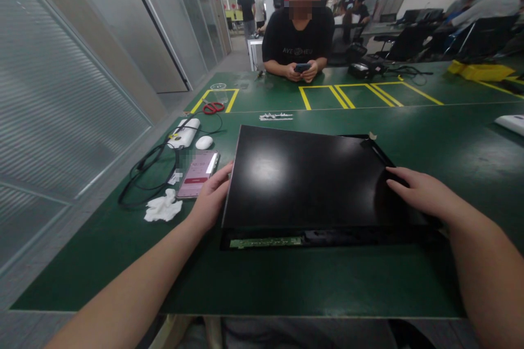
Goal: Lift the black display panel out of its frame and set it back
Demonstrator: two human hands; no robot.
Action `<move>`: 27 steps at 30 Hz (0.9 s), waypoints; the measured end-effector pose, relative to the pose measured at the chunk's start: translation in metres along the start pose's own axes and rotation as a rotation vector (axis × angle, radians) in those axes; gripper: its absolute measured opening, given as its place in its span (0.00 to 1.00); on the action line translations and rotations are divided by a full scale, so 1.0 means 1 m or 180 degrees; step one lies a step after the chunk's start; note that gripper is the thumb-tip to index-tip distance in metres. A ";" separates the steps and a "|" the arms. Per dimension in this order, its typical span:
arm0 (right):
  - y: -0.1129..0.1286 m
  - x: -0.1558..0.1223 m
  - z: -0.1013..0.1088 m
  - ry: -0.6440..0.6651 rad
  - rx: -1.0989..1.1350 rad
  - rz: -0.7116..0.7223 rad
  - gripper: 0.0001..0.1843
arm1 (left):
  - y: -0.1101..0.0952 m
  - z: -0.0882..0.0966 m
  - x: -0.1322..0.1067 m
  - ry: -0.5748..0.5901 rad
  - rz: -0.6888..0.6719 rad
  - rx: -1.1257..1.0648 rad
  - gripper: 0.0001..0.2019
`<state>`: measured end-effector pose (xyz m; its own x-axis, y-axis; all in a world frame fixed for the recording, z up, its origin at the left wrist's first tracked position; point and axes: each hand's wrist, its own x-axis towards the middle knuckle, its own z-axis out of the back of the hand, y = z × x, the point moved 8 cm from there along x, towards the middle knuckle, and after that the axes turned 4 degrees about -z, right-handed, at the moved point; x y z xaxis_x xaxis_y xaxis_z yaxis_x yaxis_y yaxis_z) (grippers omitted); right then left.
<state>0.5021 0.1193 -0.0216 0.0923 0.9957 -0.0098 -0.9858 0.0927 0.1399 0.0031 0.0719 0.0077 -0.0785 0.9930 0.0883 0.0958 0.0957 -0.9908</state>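
A glossy black LCD screen panel (303, 180) lies face up in front of me, with a thin green circuit board (265, 242) along its near edge. Part of a black frame (379, 150) shows under its far right corner, with a bit of tape there. My left hand (213, 196) is at the panel's left edge, its fingers partly hidden behind that side. At the right edge, my right hand (421, 191) grips with thumb and forefinger over the rim; its other fingers are hidden. Between them, the two hands hold the panel by its sides.
On the green table (327, 283) at left are a smartphone (198, 174), crumpled tissue (164, 206), a white mouse-shaped object (204, 143), black cable (137, 174) and red-handled scissors (213, 108). Small white pieces (276, 116) lie beyond the panel. Opposite sits a person (301, 38) holding a phone.
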 end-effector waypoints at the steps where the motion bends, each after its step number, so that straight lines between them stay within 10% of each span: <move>1: 0.000 0.000 0.000 0.0010 0.0001 -0.0004 0.32 | 0.001 -0.001 0.000 0.0012 0.0075 -0.0062 0.21; 27: 0.000 -0.001 0.000 -0.0014 0.0141 0.0037 0.31 | -0.013 -0.021 -0.014 0.0524 -0.0062 -0.0480 0.27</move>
<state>0.5024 0.1185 -0.0214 0.0814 0.9967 -0.0035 -0.9796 0.0807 0.1839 0.0238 0.0577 0.0218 0.0802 0.9876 0.1351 0.2441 0.1120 -0.9633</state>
